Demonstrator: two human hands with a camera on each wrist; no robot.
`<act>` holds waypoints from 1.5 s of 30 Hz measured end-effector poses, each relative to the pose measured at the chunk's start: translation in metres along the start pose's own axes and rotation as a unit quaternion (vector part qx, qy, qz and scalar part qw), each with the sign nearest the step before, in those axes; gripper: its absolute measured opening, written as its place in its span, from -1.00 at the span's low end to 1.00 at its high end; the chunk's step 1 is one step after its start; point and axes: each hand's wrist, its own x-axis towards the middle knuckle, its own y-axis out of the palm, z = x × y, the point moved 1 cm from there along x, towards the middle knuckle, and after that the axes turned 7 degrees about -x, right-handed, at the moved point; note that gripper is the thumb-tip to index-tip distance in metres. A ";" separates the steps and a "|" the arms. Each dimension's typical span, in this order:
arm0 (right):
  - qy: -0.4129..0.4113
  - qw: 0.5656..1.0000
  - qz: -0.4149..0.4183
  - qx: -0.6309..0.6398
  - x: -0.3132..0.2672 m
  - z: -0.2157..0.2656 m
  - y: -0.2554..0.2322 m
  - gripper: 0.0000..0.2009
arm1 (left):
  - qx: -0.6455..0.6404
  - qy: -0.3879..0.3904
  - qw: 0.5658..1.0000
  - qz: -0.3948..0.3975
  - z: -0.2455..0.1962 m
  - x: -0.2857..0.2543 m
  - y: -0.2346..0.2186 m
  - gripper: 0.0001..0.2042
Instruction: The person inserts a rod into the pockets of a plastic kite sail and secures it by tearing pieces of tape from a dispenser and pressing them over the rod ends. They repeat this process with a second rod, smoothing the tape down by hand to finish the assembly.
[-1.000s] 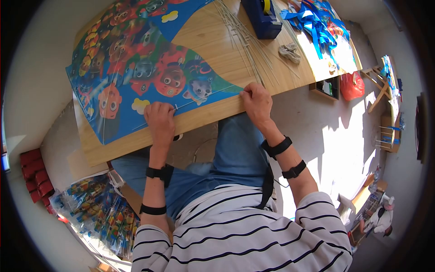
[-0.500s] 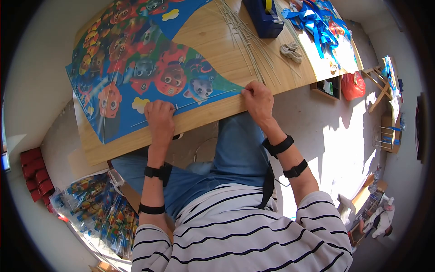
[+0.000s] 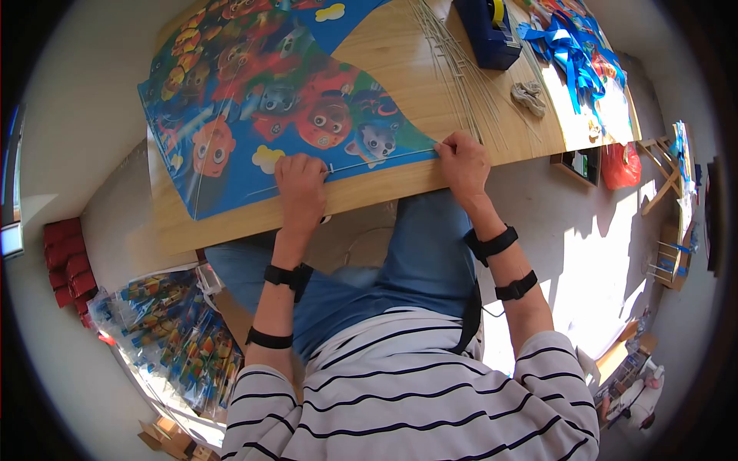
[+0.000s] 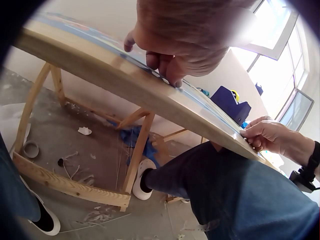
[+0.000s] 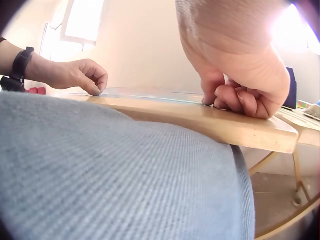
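A blue sheet printed with cartoon faces (image 3: 254, 169) lies along the table's near edge, a thin white rod (image 3: 384, 158) across its lower border. My left hand (image 3: 301, 192) pinches the rod beside a small white piece (image 3: 330, 168); in the left wrist view that hand (image 4: 185, 37) has its fingers curled down at the sheet's edge. At the sheet's right corner, my right hand (image 3: 466, 167) pinches the tip with thumb and finger. The right wrist view shows this hand (image 5: 240, 65) with its other fingers folded on the table edge; its fingertips partly hide what they grip.
Loose thin sticks (image 3: 461, 73), a blue tape dispenser (image 3: 488, 34) and a crumpled beige bundle (image 3: 528, 98) sit on the table (image 3: 377, 54). Blue ribbons (image 3: 573, 58) lie at the far right. A red bag (image 3: 621, 166) hangs below, and packaged prints (image 3: 177, 338) are at lower left.
The head view has shifted, so the table and hands appear farther right. Both hands keep nearly the same places on the sheet, and the rod's right end now reaches the right fingertips.
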 end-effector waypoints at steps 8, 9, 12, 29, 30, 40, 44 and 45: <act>-0.013 1.000 -0.016 -0.002 -0.002 -0.002 0.003 -0.84 | 0.000 0.009 1.000 -0.010 -0.003 0.002 -0.003 -0.90; -0.015 1.000 -0.018 -0.003 -0.002 -0.002 0.003 -0.84 | -0.001 0.008 1.000 -0.010 -0.003 0.002 -0.003 -0.90; -0.015 1.000 -0.014 -0.004 -0.002 -0.003 0.004 -0.84 | -0.005 0.009 1.000 -0.010 -0.004 0.004 -0.001 -0.90; -0.009 1.000 -0.011 0.009 -0.002 -0.004 0.004 -0.84 | -0.012 0.002 1.000 -0.010 -0.003 0.005 0.009 -0.92; -0.004 1.000 -0.010 0.007 -0.002 -0.004 0.004 -0.84 | -0.010 0.004 1.000 -0.012 -0.004 0.005 0.008 -0.91; -0.011 1.000 -0.011 0.019 -0.001 -0.005 0.004 -0.85 | -0.018 0.013 1.000 -0.010 -0.009 0.008 0.003 -0.91; -0.003 1.000 -0.006 0.020 -0.001 -0.005 0.004 -0.84 | -0.013 0.007 1.000 -0.001 -0.006 0.006 0.005 -0.91; -0.004 1.000 -0.006 0.020 -0.001 -0.004 0.003 -0.84 | -0.014 -0.001 1.000 0.009 -0.004 0.005 0.005 -0.92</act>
